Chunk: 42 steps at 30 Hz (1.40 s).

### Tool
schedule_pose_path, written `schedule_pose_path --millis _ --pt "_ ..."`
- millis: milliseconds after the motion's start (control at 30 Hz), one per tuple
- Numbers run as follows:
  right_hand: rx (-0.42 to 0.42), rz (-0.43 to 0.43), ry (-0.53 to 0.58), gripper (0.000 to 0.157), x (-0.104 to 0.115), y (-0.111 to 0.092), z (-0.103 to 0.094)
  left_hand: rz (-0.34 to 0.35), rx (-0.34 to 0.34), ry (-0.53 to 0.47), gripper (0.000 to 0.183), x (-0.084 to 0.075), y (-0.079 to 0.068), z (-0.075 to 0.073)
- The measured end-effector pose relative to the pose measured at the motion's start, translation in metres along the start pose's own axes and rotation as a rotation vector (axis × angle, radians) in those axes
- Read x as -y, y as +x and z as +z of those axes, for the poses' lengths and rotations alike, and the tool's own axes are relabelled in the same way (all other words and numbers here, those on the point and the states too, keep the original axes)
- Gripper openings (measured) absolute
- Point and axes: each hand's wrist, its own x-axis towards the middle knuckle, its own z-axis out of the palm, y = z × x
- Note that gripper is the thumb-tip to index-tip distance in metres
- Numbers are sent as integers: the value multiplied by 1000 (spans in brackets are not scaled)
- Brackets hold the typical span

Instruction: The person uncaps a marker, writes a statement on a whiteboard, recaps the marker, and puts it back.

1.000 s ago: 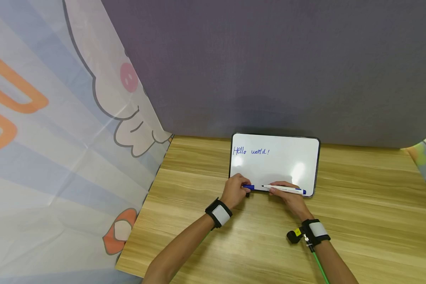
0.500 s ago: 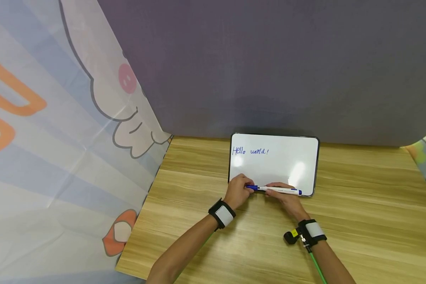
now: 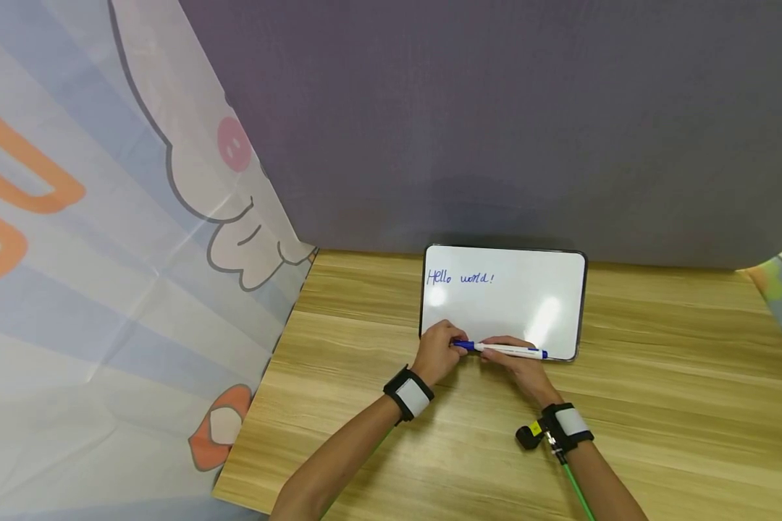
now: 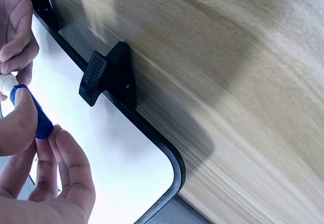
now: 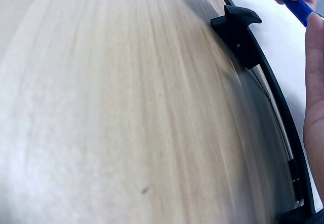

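A framed whiteboard [image 3: 515, 304] with "Hello world!" in blue sits near the back of the table. Over its near edge, my left hand [image 3: 436, 353] pinches a blue marker cap [image 3: 465, 346] between thumb and fingers. My right hand [image 3: 523, 372] grips the white whiteboard marker [image 3: 516, 351], its blue end pointing right. Cap and marker meet end to end, and the writing tip is out of sight. In the left wrist view, the thumb presses along the cap [image 4: 35, 113]. The right wrist view catches the cap [image 5: 297, 7] at its upper right corner.
Black stand pieces [image 4: 108, 74] are fixed to the board's near edge. Wood-grain table [image 3: 365, 463] surrounds the board. A dark grey panel [image 3: 495, 130] rises behind, and a printed cloth [image 3: 124, 325] hangs on the left. Green cables run along the forearms.
My right hand has brought the marker leftwards until its dark tip went into the cap. The left hand has shifted slightly right, still pinching the cap.
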Motion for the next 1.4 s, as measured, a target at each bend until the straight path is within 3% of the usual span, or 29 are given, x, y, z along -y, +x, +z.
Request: schedule_pose_path --millis 267,533,767,967,1133,1400 --pt "8 -9 -15 38 0 1 1 -15 21 -28 10 -2 -1 1" --pt "8 -54 161 36 -1 4 7 -18 35 -58 9 -4 -2 -3" --pt "40 -106 299 15 0 8 13 -34 43 -80 8 -1 -3 -3" --pt "117 -124 431 20 2 8 17 -31 49 -86 9 3 -3 -4" --pt "129 -80 532 47 5 9 16 -8 64 -69 10 6 -3 -2" --pt "36 -17 393 35 5 10 14 85 34 -38 13 8 -2 -3"
